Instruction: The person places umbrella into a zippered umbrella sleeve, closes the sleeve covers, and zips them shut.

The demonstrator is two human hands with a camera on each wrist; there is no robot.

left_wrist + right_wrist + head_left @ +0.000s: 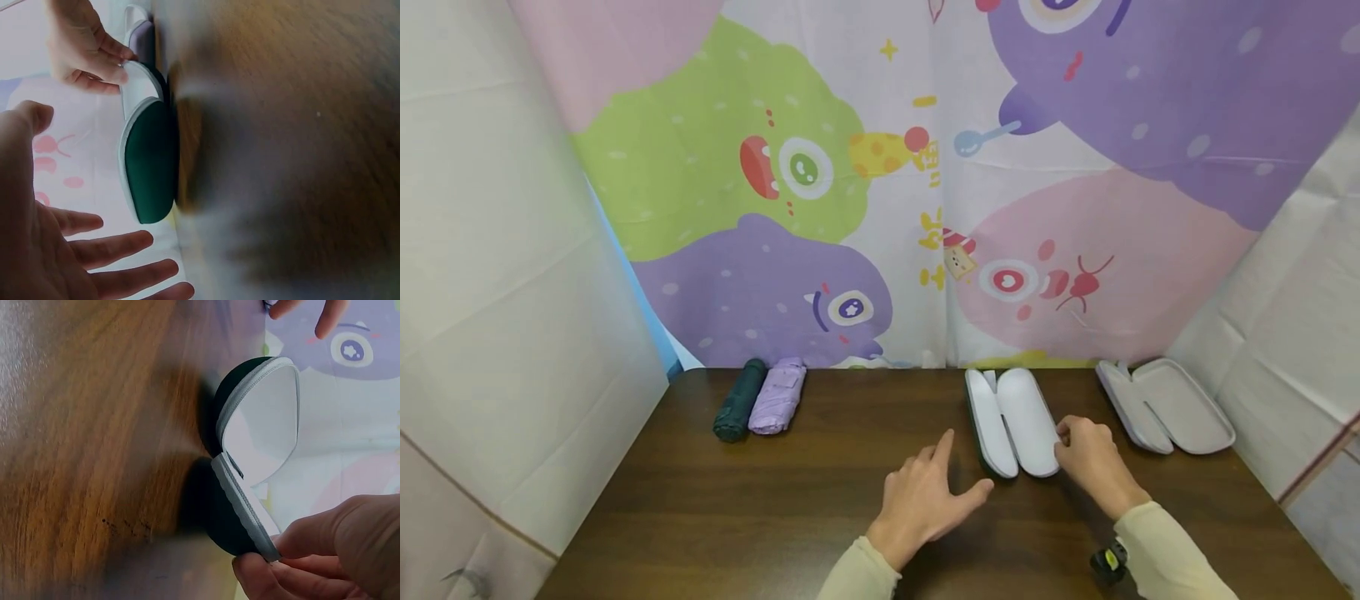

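Note:
A dark green zip case (1030,421) with a white lining lies spread open on the table, its two halves side by side. In the right wrist view my right hand (331,550) pinches the rim of the right half between thumb and fingers. The green outer shell (150,164) faces the left wrist camera. My left hand (921,498) hovers at the near left of the case, fingers spread and holding nothing. Behind my right hand lies a second zip case (1183,406), pale grey inside and also unfolded; its outside looks purple in the left wrist view.
A dark green folded umbrella (741,402) and a lilac folded umbrella (778,397) lie together at the table's back left. The brown wooden table (760,521) ends at a cartoon-printed curtain (917,250), with white cloth walls on both sides.

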